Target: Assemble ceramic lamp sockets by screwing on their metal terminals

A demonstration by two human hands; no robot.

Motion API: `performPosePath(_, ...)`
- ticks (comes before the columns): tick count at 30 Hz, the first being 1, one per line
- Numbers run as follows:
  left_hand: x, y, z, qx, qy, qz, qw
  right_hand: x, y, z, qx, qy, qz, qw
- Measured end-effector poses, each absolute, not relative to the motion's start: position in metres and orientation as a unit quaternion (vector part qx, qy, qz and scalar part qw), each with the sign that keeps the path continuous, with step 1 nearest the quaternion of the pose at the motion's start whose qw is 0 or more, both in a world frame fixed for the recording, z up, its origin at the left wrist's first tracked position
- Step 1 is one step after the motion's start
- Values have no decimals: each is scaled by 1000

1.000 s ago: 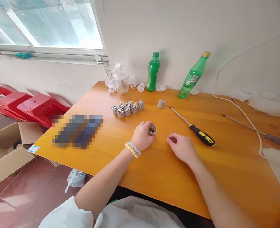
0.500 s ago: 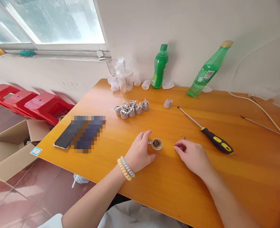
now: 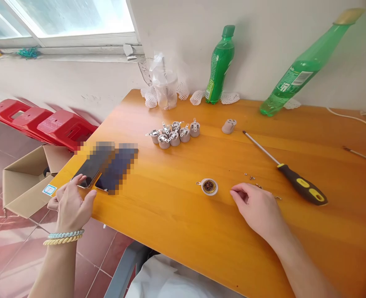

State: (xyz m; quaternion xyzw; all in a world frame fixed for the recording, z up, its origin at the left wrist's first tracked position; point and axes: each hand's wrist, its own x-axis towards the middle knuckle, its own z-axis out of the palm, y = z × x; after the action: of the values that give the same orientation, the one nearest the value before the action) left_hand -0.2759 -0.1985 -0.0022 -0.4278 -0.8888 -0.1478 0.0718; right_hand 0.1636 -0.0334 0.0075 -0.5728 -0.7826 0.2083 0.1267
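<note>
A round lamp holder (image 3: 209, 187) with a brass-coloured inside and a small metal tab stands alone on the table, its opening facing up. My left hand (image 3: 73, 203) is over the table's left edge, fingers apart, close to the near end of a dark phone (image 3: 93, 169); whether it touches the phone I cannot tell. To the right of the lamp holder rests my right hand (image 3: 259, 207), thumb and forefinger pressed together; anything between them is hidden. Small screws (image 3: 251, 178) and metal bits lie just beyond it.
Several lamp holders with metal strips (image 3: 174, 136) stand grouped at mid-table, and one without a strip (image 3: 229, 126) is farther right. A screwdriver (image 3: 297, 182) lies at right. Green bottles (image 3: 220, 68) stand by the wall. An open cardboard box (image 3: 24, 169) sits at left.
My left hand has left the lamp holder and moved left to the phones. The right hand stays near the screws. The view has shifted slightly.
</note>
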Motion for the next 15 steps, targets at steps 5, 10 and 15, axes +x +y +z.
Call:
performPosePath(5, -197, -186, 6, -421, -821, -324, 210, 163, -33, 6, -562, -791, 206, 128)
performPosePath(10, -90, -136, 35, -677, -660, -308, -103, 161, -35, 4, -564, -792, 195, 129)
performPosePath(15, -49, -80, 44, -751, -598, -197, -199, 162, -36, 6, -548, -790, 218, 167)
